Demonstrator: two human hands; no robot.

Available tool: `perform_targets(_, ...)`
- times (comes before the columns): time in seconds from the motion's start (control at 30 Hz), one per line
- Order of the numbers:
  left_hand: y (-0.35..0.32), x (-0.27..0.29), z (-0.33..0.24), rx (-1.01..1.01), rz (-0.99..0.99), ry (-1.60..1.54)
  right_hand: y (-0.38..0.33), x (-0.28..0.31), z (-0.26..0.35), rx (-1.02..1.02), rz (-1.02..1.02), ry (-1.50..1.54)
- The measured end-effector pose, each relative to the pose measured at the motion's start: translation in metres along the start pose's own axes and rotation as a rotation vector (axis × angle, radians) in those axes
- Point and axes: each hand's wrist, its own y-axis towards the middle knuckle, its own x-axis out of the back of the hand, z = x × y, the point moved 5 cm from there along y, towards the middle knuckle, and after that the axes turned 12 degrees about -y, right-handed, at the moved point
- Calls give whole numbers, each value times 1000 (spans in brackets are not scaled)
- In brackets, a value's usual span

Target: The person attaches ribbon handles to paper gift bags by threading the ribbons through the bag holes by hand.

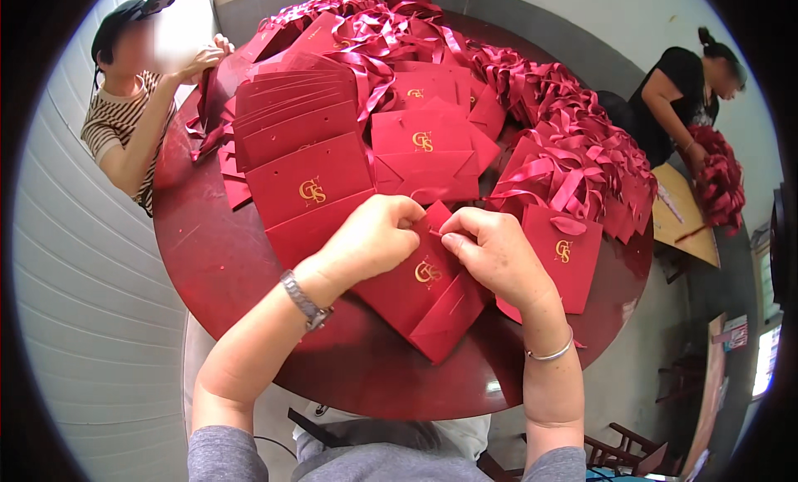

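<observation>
A flat, folded red paper gift bag [416, 307] with a gold emblem lies slanted on the table in front of me, its folded bottom toward me. At its upper left edge my left hand [362, 239] is closed, fingers curled in; what they hold is hidden. My right hand [497, 253] pinches thumb and forefinger together at the bag's top edge. Just beyond, a flat red bag [424, 143] shows its folded bottom. To the left a fanned stack of red bags [287, 182] reaches near my left wrist. Another bag [563, 249], with a ribbon loop at its top, lies right of my right hand.
The round dark red table [382, 390] bears a big heap of bags with pink-red ribbon handles [573, 166] along its far and right sides. One person [133, 108] is at the far left; another [677, 91] stands right, holding a red bundle [716, 178] over a yellowish board [682, 220].
</observation>
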Motion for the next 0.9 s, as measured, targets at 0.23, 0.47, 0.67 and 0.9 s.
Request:
perform_targets(0.23,-16,17,8,60,142,-110,-1,-6,20,50,-9,-45)
perform_targets(0.47,-20,15,1,-16,156,-103,0,-6,25,-13,-76,-51)
perform_targets(0.67,-32,15,-10,-352,0,179,-2,-11,51,83,-159,-381)
perform_targets(0.9,-45,-15,-19,-430,-19,220,-18,-1,83,46,-145,-746)
